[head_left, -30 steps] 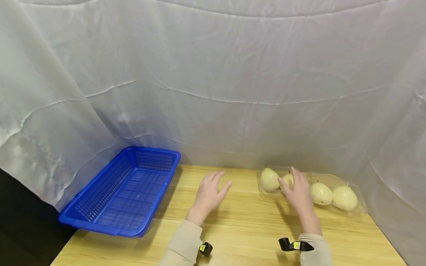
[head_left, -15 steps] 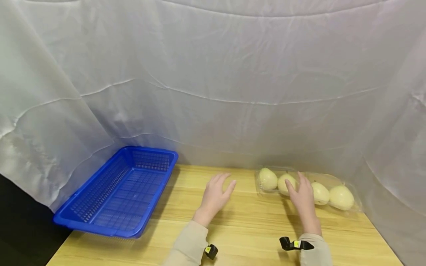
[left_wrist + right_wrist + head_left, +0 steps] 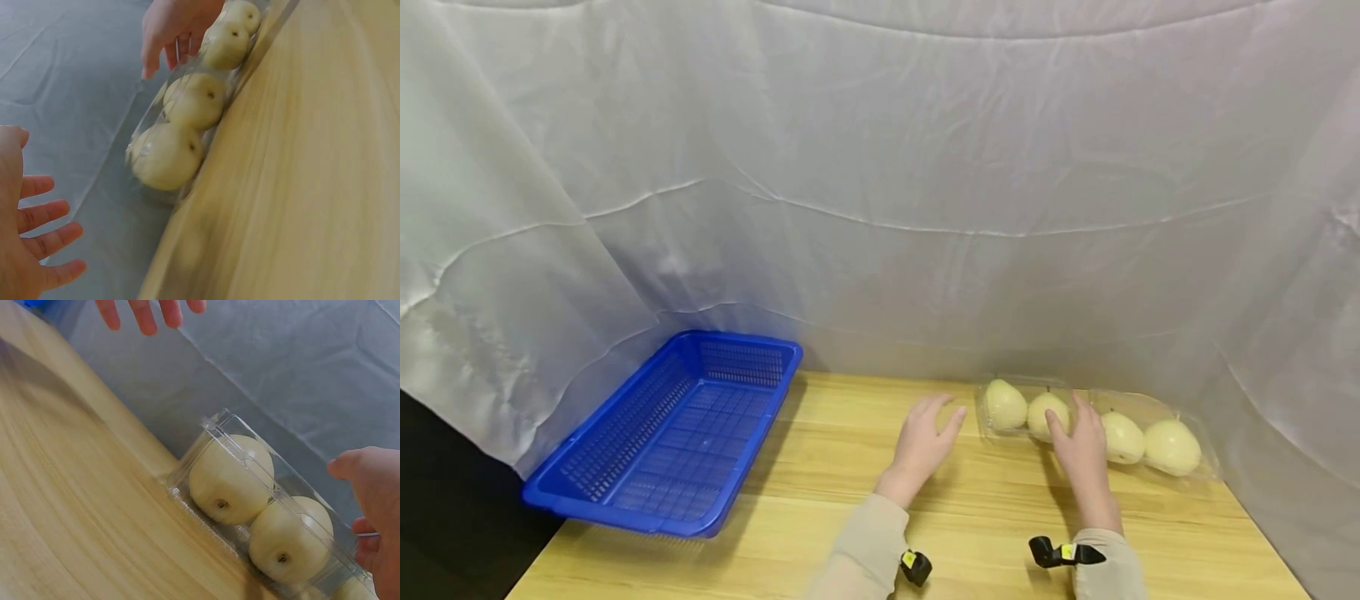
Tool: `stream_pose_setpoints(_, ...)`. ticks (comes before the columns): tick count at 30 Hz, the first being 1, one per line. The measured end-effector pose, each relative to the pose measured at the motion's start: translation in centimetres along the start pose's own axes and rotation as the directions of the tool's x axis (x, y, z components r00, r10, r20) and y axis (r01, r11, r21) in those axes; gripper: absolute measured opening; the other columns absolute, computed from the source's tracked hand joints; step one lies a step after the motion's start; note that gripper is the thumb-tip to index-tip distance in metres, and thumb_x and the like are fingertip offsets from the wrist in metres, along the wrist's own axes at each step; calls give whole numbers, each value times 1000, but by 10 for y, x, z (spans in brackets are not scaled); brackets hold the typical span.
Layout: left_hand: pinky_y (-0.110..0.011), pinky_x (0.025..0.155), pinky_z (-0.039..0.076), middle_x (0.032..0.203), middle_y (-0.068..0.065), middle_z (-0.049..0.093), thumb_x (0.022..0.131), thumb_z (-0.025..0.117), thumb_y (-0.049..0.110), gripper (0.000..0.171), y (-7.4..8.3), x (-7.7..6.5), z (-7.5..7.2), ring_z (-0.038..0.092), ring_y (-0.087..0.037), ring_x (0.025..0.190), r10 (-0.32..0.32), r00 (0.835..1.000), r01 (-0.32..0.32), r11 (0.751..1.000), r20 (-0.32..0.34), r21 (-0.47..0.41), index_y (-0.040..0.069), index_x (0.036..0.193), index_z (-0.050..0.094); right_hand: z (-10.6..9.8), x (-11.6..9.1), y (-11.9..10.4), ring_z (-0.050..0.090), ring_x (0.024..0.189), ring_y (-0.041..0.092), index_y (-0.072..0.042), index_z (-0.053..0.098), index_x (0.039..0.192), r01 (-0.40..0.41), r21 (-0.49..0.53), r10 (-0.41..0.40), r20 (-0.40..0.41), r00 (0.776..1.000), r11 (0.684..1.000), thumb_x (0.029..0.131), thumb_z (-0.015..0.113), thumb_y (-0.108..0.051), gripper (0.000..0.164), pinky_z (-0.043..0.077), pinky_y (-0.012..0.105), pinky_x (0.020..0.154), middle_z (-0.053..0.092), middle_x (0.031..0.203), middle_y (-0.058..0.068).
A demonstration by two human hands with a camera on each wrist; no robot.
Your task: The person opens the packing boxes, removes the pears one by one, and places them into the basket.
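Observation:
In the head view, several pale yellow pears, the leftmost pear (image 3: 1004,405) among them, lie in a row in clear plastic packaging (image 3: 219,422) at the table's back right. My right hand (image 3: 1081,446) is over the middle of the row, thumb beside the second pear (image 3: 1048,416). My left hand (image 3: 922,443) hovers above the wood left of the packaging, apart from it, with nothing in it. Its fingers (image 3: 47,240) spread apart in the left wrist view. The right wrist view catches only part of my right hand (image 3: 378,506), its thumb held out beside the box.
A blue mesh basket (image 3: 737,492) with nothing in it stands at the table's left. Grey-white cloth (image 3: 880,167) hangs behind and along both sides of the wooden table (image 3: 820,467). Black wrist devices (image 3: 916,567) are worn over the sleeves.
My left hand has moved rightward towards the packaging. My right hand has shifted slightly right along the row, uncovering more of the second pear. The pears and basket stay put.

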State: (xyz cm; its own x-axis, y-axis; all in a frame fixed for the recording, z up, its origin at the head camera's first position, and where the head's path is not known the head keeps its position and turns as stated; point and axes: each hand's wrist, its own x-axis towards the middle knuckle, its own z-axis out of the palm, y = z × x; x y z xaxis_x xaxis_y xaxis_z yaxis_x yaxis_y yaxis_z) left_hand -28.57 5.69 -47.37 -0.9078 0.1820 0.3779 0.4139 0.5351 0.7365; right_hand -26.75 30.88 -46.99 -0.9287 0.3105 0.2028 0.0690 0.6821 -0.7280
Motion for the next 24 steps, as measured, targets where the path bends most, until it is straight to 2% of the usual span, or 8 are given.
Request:
stream_pose_setpoints(3, -42, 109, 43, 137, -3, 59, 99, 44, 52, 51, 2, 1, 8, 54, -22, 128, -24, 1000, 24, 999, -1, -40, 18, 134, 57, 1, 0, 0, 14, 145, 51, 0, 17, 154, -14, -3, 14, 3, 1000, 1000, 101, 48, -39, 73, 14, 65, 117, 17, 158, 30)
stream_pose_setpoints(10, -40, 98, 51, 133, -8, 61, 100, 47, 45, 47, 4, 7, 24, 61, -27, 116, -22, 999, 17, 991, -36, -135, 13, 131, 59, 5, 3, 1, 13, 145, 51, 3, 15, 153, -28, -13, 28, 5, 1000, 1000, 100, 49, -38, 75, 13, 63, 118, 16, 157, 32)
stream_pose_setpoints(14, -34, 92, 55, 129, -12, 62, 100, 49, 43, 47, 4, 10, 32, 62, -31, 112, -56, 998, 48, 973, -29, -227, 10, 130, 59, 7, 5, 1, 14, 144, 51, 5, 17, 152, -21, -29, 21, -8, 1000, 999, 99, 51, -35, 74, 12, 63, 119, 18, 156, 32)
stream_pose_setpoints(18, -29, 87, 56, 124, -14, 64, 99, 51, 42, 46, 4, 14, 40, 65, -28, 106, -117, 993, 103, 949, -29, -299, 8, 129, 60, 9, 6, 2, 15, 143, 52, 5, 18, 152, -14, -46, 14, -12, 1000, 999, 99, 52, -33, 73, 12, 63, 118, 19, 155, 33)
stream_pose_setpoints(24, -34, 87, 57, 124, -16, 64, 98, 53, 42, 50, 9, 16, 50, 66, -27, 105, -166, 986, 153, 915, -2, -374, 4, 131, 58, 11, 6, 1, 18, 142, 53, 8, 21, 150, -6, -55, 4, -29, 1000, 998, 97, 56, -28, 73, 14, 63, 117, 23, 153, 35)
